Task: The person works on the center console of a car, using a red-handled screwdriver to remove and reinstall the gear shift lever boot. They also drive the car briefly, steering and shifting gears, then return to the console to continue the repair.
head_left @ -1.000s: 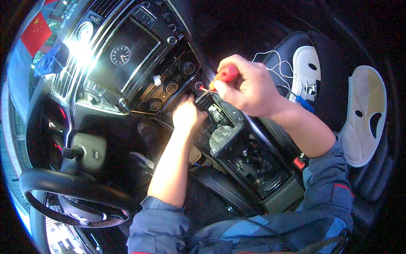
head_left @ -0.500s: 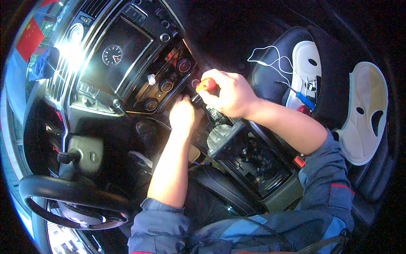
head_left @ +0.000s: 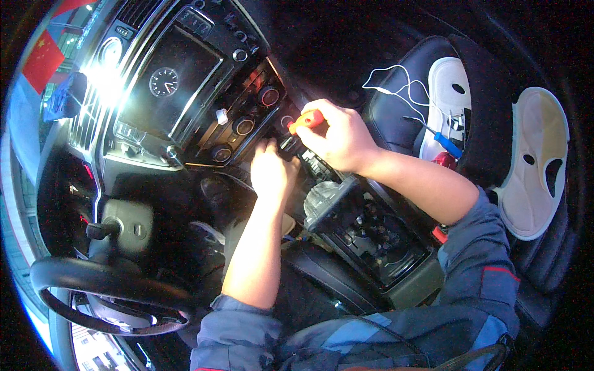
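Note:
My right hand point(head_left: 340, 136) is closed around the red-orange handle of a screwdriver point(head_left: 307, 122), held over the front of the centre console below the round climate knobs. The tool's tip is hard to make out. Beside it, my left hand point(head_left: 272, 170) reaches to the console's left side, under the climate panel point(head_left: 244, 127). Its fingers are bent against the console edge, and what they grip is hidden. Just behind both hands a gear-lever boot with its frame point(head_left: 327, 201) sits raised and tilted. An uncovered console opening point(head_left: 377, 244) with parts inside lies behind that.
On the passenger seat point(head_left: 396, 114) rest a white cable point(head_left: 405, 89), a pale pad point(head_left: 447, 83), a blue-handled screwdriver point(head_left: 447, 144) and a red object point(head_left: 444, 161). A larger pale pad point(head_left: 532, 179) is farther right. The steering wheel point(head_left: 111, 278) stands at left, with a dashboard screen point(head_left: 170, 80) ahead.
The red-orange handle has tilted, so more of its side shows, and my right hand has turned with it. My left hand and forearm have shifted slightly right.

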`<state>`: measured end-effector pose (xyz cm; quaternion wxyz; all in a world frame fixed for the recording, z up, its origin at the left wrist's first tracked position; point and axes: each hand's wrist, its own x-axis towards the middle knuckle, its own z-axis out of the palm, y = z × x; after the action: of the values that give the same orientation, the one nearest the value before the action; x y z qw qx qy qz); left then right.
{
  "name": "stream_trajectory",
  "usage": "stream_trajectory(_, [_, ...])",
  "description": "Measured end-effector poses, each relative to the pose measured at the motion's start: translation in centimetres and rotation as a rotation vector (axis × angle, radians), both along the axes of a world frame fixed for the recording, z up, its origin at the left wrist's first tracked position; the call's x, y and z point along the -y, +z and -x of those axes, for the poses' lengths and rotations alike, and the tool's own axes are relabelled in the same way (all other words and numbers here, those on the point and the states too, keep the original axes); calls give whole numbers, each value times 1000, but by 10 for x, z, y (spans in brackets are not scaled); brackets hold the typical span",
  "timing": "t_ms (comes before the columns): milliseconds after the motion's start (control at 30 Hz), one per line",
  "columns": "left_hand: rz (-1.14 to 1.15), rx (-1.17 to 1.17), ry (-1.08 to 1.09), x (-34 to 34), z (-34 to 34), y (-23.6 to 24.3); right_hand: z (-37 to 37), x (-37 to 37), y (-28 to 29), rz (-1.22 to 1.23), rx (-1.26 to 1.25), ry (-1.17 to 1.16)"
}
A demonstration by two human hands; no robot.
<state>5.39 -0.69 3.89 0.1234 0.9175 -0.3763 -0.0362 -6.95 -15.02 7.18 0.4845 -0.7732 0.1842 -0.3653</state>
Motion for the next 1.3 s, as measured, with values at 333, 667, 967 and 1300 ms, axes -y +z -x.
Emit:
stream_trajectory(333, [101, -44, -22, -6, -3, 5, 8, 1, 1, -94, -15, 21])
stream_trajectory(667, [104, -10, -178, -15, -10, 0, 15, 1, 12, -34, -124, 29])
stream_trajectory(967, [-73, -43, -178, -22, 1, 10, 24, -12, -5, 57, -63, 1])
stream_trajectory(1300, [172, 203, -371, -201, 93, 121, 13, -2, 49, 131, -45, -30])
